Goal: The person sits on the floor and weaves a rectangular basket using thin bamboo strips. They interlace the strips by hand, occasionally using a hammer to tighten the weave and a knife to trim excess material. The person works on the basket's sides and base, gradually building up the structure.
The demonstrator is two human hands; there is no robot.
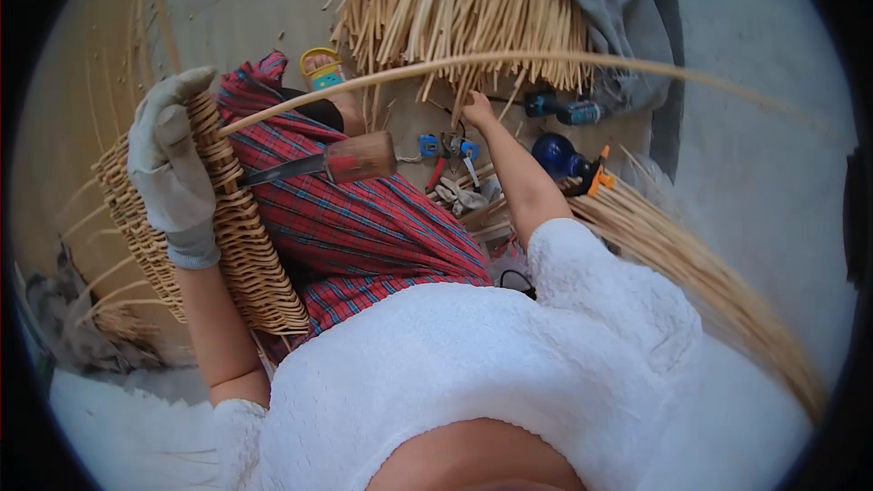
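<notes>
My left hand [173, 164] wears a pale work glove. Its fingers are wrapped over the upper end of a woven wicker basket [241, 245] leaning on my lap. A tool with a metal blade and a wooden handle [359, 159] is stuck in the weave, its handle pointing right. One long cane [509, 56] runs from the basket's upper side in an arc to the right. My bare right hand [476, 111] reaches forward to the lower ends of a large bundle of canes [464, 9]. Its fingers look closed beside a cane end; what they hold is too small to make out.
Beside my right forearm lie a blue spray bottle [556, 156] with an orange trigger, red-handled pliers [436, 173], a power tool [568, 109] and a crumpled glove [459, 195]. More canes [700, 264] stretch along my right. Grey cloth [627, 36] partly covers the big bundle.
</notes>
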